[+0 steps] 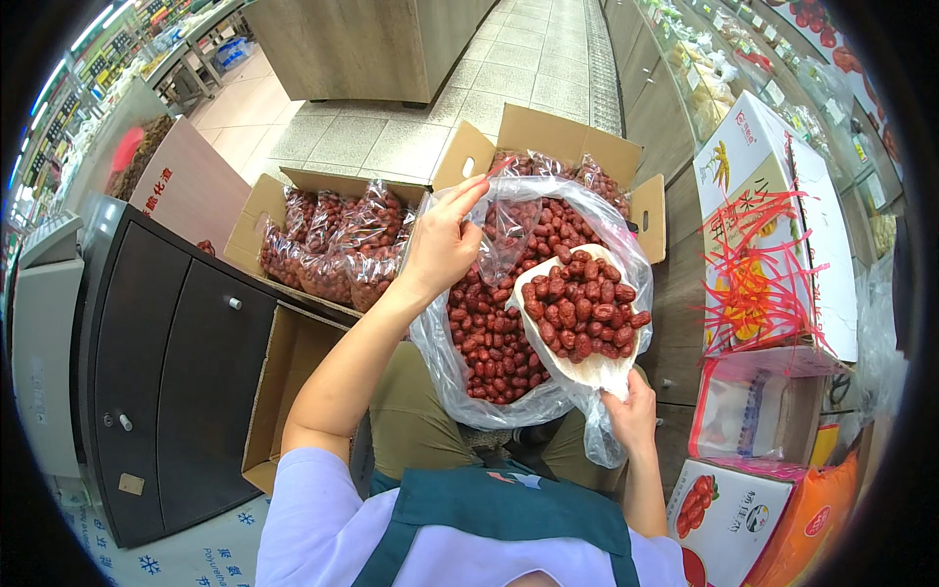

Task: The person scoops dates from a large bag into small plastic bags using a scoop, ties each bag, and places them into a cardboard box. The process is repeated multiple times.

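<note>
My right hand (629, 412) grips the handle of a pale scoop (603, 370), which is heaped with dried red jujubes (584, 302). The scoop is over a large clear plastic liner bag (484, 420) full of loose jujubes (499, 359). My left hand (447, 238) is raised over the bag's far left side, its fingertips together. A thin red tie (502, 166) shows at those fingertips. Beside the hand is a small clear plastic bag (506, 246), upper part near my fingers; its contents are hard to make out.
Left of the liner, a cardboard box (246, 224) holds several filled jujube bags (374, 246). Another open carton (572, 136) with bagged jujubes stands behind. Red ties (755, 275) hang over a printed box (836, 242) at right. A dark cabinet (198, 381) flanks my left.
</note>
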Demonstrator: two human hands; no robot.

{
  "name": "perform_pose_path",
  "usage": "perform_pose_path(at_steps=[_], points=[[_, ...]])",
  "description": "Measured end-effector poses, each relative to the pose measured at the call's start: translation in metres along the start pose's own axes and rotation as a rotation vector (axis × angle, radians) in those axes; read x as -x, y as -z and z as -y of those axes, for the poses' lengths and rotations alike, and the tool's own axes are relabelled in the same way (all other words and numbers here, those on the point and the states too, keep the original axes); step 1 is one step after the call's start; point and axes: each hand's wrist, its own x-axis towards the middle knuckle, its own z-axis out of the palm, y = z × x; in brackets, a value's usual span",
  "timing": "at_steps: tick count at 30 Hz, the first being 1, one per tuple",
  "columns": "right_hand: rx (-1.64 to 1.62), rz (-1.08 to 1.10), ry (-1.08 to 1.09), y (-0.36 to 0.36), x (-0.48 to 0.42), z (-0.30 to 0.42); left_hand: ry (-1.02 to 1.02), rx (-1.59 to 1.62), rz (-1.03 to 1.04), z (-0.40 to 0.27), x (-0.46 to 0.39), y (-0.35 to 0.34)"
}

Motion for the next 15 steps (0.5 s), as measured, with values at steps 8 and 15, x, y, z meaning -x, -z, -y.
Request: perform_pose_path(at_steps=[8, 15], points=[[-0.282, 0.030, 0.041, 0.037, -0.011, 0.042, -0.063, -0.068, 0.050, -0.001, -0.004, -0.012], [0.008, 0.004, 0.151, 0.058, -0.030, 0.095, -0.139, 0.020, 0.218, -0.013, -0.012, -0.025]])
